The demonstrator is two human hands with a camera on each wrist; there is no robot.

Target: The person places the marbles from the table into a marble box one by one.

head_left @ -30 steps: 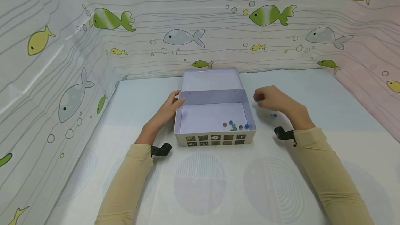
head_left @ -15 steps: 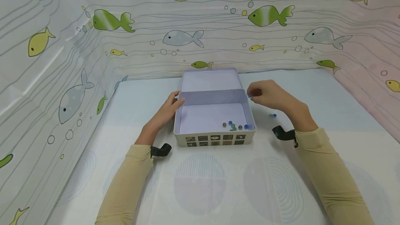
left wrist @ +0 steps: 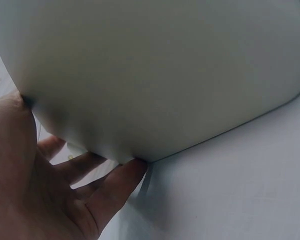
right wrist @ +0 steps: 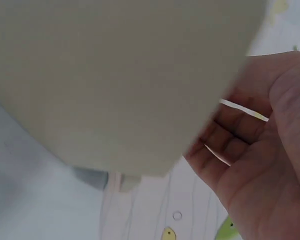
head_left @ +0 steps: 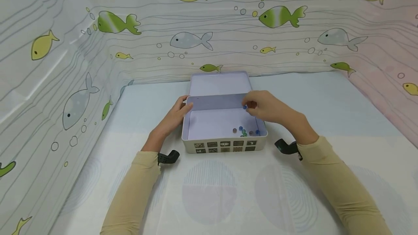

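A tin box (head_left: pixel 209 120) with a lilac inside stands on the table, its hinged lid (head_left: pixel 218 83) laid back behind it. My left hand (head_left: pixel 173 117) grips the box's left side, thumb at the rim; in the left wrist view its fingertips (left wrist: pixel 134 167) touch the outer wall. Over the right part of the box, my right hand (head_left: pixel 272 108) pinches a blue marble (head_left: pixel 245 107) between thumb and fingers. Several brown, blue and green marbles, among them a brown one (head_left: pixel 234 130), lie in the front right corner. In the right wrist view the box wall hides the right fingertips.
A pale cloth (head_left: pixel 209 198) with circle patterns covers the table. Fish-printed sheeting (head_left: pixel 235 39) rises at the back and both sides. Each wrist wears a black camera, such as the right camera (head_left: pixel 287 147).
My right hand has carried the blue marble leftward from the table, across the box's right rim, to above its inside. It now covers the spot where marbles lay on the table. The left hand stays put.
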